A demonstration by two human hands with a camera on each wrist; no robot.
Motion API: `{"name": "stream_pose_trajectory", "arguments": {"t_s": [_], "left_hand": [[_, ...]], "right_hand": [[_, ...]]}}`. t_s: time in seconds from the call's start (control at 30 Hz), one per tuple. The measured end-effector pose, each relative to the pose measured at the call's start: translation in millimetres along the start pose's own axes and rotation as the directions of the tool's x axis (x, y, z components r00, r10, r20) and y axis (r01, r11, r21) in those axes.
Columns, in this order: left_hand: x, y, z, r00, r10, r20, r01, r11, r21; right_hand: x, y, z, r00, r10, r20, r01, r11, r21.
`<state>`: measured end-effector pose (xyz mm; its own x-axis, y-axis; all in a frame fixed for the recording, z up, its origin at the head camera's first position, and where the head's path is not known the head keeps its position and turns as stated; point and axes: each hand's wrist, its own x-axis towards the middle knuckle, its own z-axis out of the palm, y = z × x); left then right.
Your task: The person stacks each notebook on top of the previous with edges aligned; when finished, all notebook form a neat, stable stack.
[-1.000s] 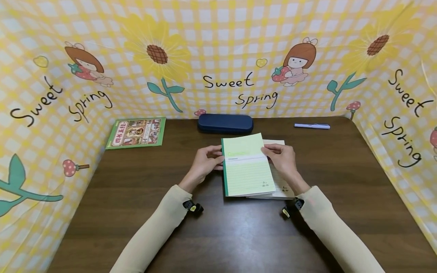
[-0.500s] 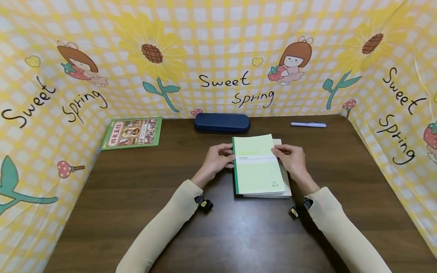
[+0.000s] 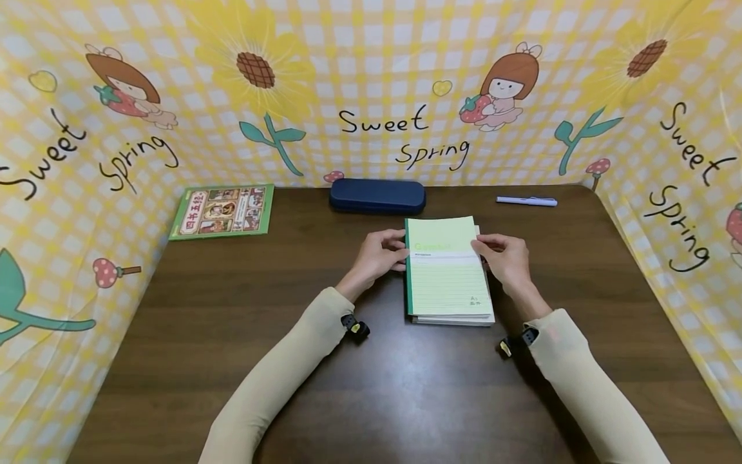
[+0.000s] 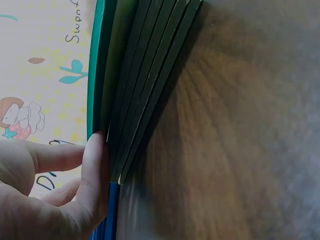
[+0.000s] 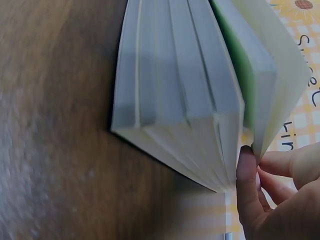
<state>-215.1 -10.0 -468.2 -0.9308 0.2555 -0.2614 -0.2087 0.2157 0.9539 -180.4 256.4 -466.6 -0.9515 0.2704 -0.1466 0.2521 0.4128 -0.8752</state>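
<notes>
A pale green notebook with a dark green spine lies over a stack of notebooks in the head view. My left hand holds its spine edge, and my right hand pinches its right edge between thumb and fingers. From the left wrist, the left fingertips meet the green spine, above several dark spines. In the right wrist view, the right hand grips the top notebook's edge, its cover lifted away from the pages; the stack's page edges show below.
A dark blue case stands at the back of the brown table. A green picture-covered book lies at the back left, a lavender pen at the back right. Patterned yellow cloth walls in three sides.
Both hands have shifted the top notebook rightward over the stack, turning it straighter, so it now covers most of the notebooks below. The camera view has moved slightly too.
</notes>
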Motion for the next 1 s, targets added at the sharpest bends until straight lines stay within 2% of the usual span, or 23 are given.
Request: {"name": "stream_pose_trajectory", "arguments": {"t_s": [0.3,0.57,0.87,1.0], "left_hand": [[-0.7,1.3,7.2,1.000,-0.005,0.029,0.004,1.000,0.019],[-0.4,1.1,11.1,1.000,-0.011,0.023,0.010,0.999,0.048],[1.1,-3.1,12.6,1.000,-0.017,0.015,0.015,0.998,0.068],[2.0,-5.1,13.4,1.000,-0.001,0.007,0.001,0.997,0.080]], "right_hand": [[0,5,-8.4,1.000,-0.020,0.007,0.020,0.999,-0.043],[0,12,-11.0,1.000,-0.025,0.013,0.026,0.997,-0.075],[-2,19,-8.0,0.992,-0.128,-0.011,0.123,0.975,-0.185],[-2,18,-7.3,0.990,-0.138,-0.013,0.133,0.972,-0.192]]}}
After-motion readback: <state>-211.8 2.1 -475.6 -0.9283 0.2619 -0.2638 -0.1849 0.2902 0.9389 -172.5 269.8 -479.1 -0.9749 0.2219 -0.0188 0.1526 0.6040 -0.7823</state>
